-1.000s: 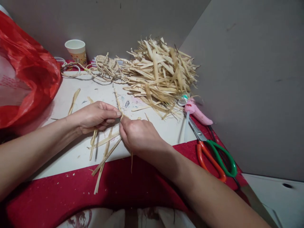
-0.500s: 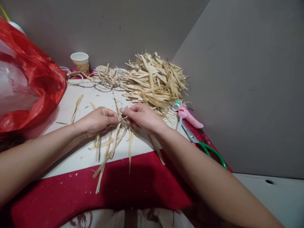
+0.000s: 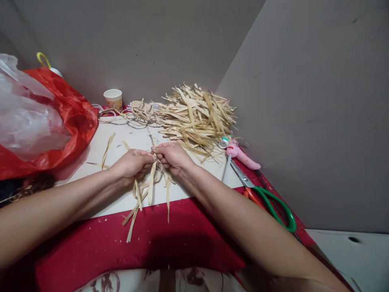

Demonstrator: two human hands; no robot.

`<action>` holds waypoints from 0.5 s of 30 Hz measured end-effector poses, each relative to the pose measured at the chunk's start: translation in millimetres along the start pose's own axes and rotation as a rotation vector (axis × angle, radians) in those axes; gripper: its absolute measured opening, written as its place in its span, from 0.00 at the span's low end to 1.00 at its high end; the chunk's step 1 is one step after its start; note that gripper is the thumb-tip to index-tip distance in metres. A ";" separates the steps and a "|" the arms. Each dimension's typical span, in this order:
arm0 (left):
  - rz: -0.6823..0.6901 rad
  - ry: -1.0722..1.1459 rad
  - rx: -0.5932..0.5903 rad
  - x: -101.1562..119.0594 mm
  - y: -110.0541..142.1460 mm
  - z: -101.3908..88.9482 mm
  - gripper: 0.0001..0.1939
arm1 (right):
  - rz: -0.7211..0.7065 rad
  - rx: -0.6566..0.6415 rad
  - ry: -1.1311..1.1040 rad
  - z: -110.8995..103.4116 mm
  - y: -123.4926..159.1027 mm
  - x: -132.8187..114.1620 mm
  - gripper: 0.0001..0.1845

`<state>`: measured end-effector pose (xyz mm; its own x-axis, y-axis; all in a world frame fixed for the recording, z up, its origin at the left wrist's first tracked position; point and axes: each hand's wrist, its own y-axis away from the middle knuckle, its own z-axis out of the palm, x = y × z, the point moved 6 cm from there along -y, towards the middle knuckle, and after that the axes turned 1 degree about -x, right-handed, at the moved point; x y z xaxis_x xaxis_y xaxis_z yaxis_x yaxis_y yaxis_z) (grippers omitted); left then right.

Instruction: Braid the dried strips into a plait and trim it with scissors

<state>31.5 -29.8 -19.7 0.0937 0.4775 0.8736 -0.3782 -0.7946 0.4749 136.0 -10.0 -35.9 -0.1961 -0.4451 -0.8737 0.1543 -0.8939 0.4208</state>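
Observation:
Over the white board [image 3: 121, 129], my left hand [image 3: 135, 164] and my right hand [image 3: 173, 157] meet at a narrow braid [image 3: 152, 139] of dry, straw-coloured plant strips. Each hand is closed in a pinch on it, thumbs and forefingers almost touching. The finished-looking plaited end points away from me, above the fingers. Loose flat strips [image 3: 151, 184] fan out below the pinch toward the board's near edge. The exact crossing of the strips is hidden by my fingertips. More loose strips [image 3: 108, 148] lie left of my left hand.
A heap of dry strips [image 3: 197, 115] stands behind my hands, beside a coil of braided cord [image 3: 141, 113] and a paper cup [image 3: 114, 99]. Green-handled scissors [image 3: 273, 202] and a pink glue gun [image 3: 243, 157] lie right. A red plastic bag [image 3: 82, 125] bulges at left.
The view has tilted up and shifted left, showing more of the bag and scissors. My right fingertips have come in closer to my left ones at the braid, and the hanging strips have shifted.

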 end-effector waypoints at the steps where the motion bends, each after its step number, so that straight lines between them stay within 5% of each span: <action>1: -0.004 0.016 0.005 -1.3 1.5 -0.7 0.17 | 0.026 -0.041 -0.019 1.4 -1.0 2.2 0.13; 10: -0.094 0.115 -0.099 -16.1 1.4 -15.6 0.12 | 0.188 -0.116 -0.066 3.0 -10.2 3.6 0.15; 15: -0.081 0.107 -0.131 -19.9 -2.4 -17.8 0.12 | 0.147 -0.115 0.019 10.9 -12.9 4.1 0.13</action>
<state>14.2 -30.8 -40.1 0.0324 0.5806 0.8135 -0.4906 -0.6999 0.5191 122.6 -0.8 -42.3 -0.1456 -0.5684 -0.8098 0.2897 -0.8071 0.5145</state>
